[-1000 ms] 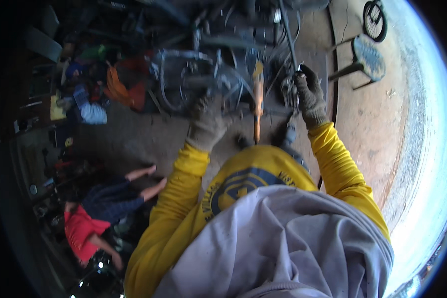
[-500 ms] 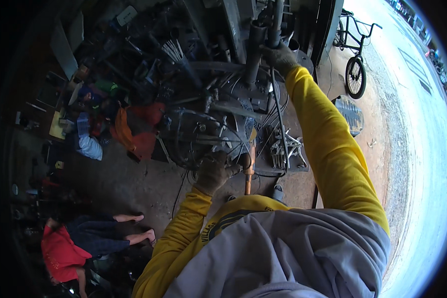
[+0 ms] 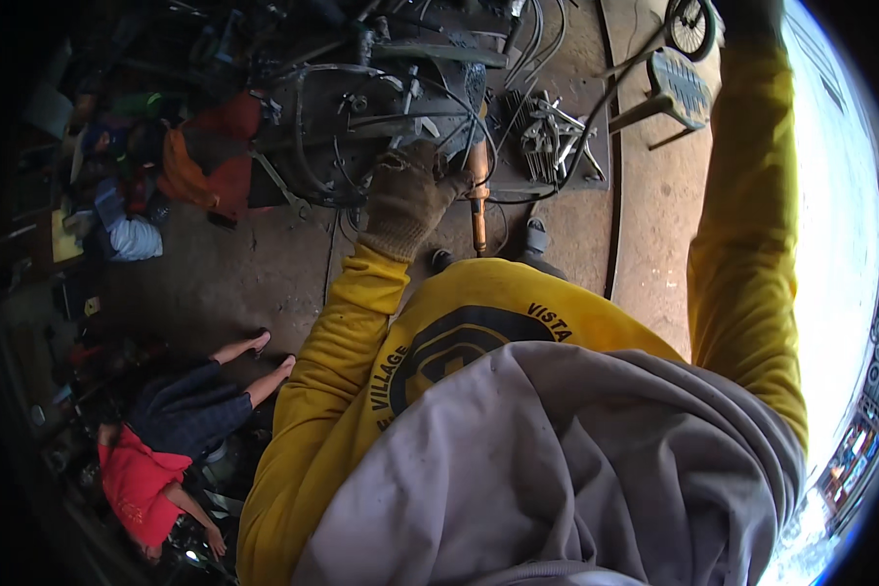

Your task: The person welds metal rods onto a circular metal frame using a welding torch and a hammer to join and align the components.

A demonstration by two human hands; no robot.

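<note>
My left hand (image 3: 410,195), in a worn grey-brown glove, is closed around the top of an orange-brown handled tool (image 3: 478,210) that hangs down towards the floor. It sits right against a dark grey machine (image 3: 361,107) wrapped in cables and hoses. My right arm in its yellow sleeve reaches straight up along the right side. My right hand (image 3: 750,14) is a dark shape cut off by the top edge, and its grip is hidden. A grey cloth hangs over my chest in front.
A heap of metal parts (image 3: 549,137) lies on the concrete floor right of the machine. A grey plastic stool (image 3: 676,90) and a bicycle wheel (image 3: 693,25) stand beyond. Orange and red cloth (image 3: 205,161) is piled on the left. Another person in a red top (image 3: 146,479) sits low at the left.
My right arm has stretched further up until the hand leaves the top edge. My left hand stays on the tool by the machine, and the view has swung down and closer.
</note>
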